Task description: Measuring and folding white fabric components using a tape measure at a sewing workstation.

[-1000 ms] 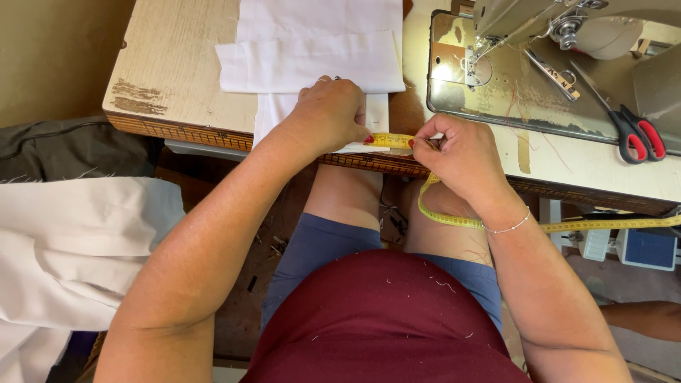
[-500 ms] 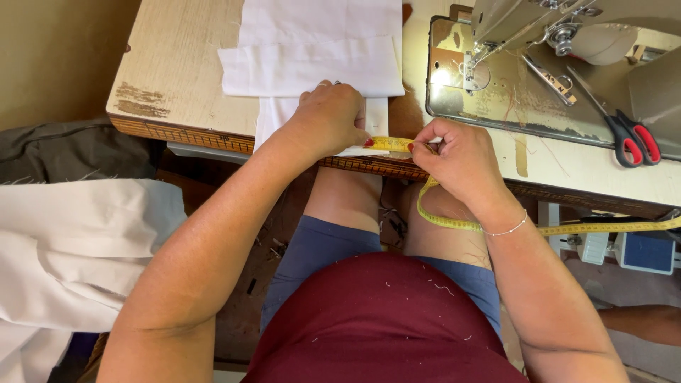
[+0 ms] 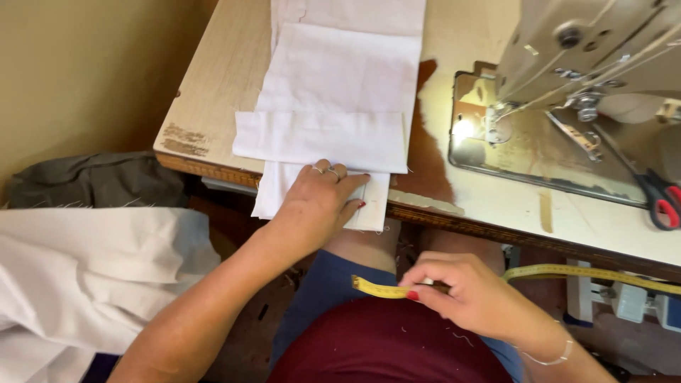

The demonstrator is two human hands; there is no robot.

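My left hand (image 3: 319, 206) lies flat, fingers together, on the near end of a stack of white cloth pieces (image 3: 333, 92) at the front edge of the wooden sewing table (image 3: 213, 92). My right hand (image 3: 468, 294) is below the table edge, over my lap, and pinches a yellow measuring tape (image 3: 379, 289) near its end. The rest of the tape (image 3: 589, 273) runs off to the right under the table edge.
A sewing machine (image 3: 596, 64) with a lit metal plate (image 3: 496, 142) stands at the right. Red-handled scissors (image 3: 656, 198) lie beside it. White fabric (image 3: 85, 276) and a dark grey cloth (image 3: 92, 181) are piled at the left, by a yellowish wall.
My right hand has pulled the tape off the cloth and down to my lap. My left hand stays pressed on the cloth. The view has moved closer and leftward.
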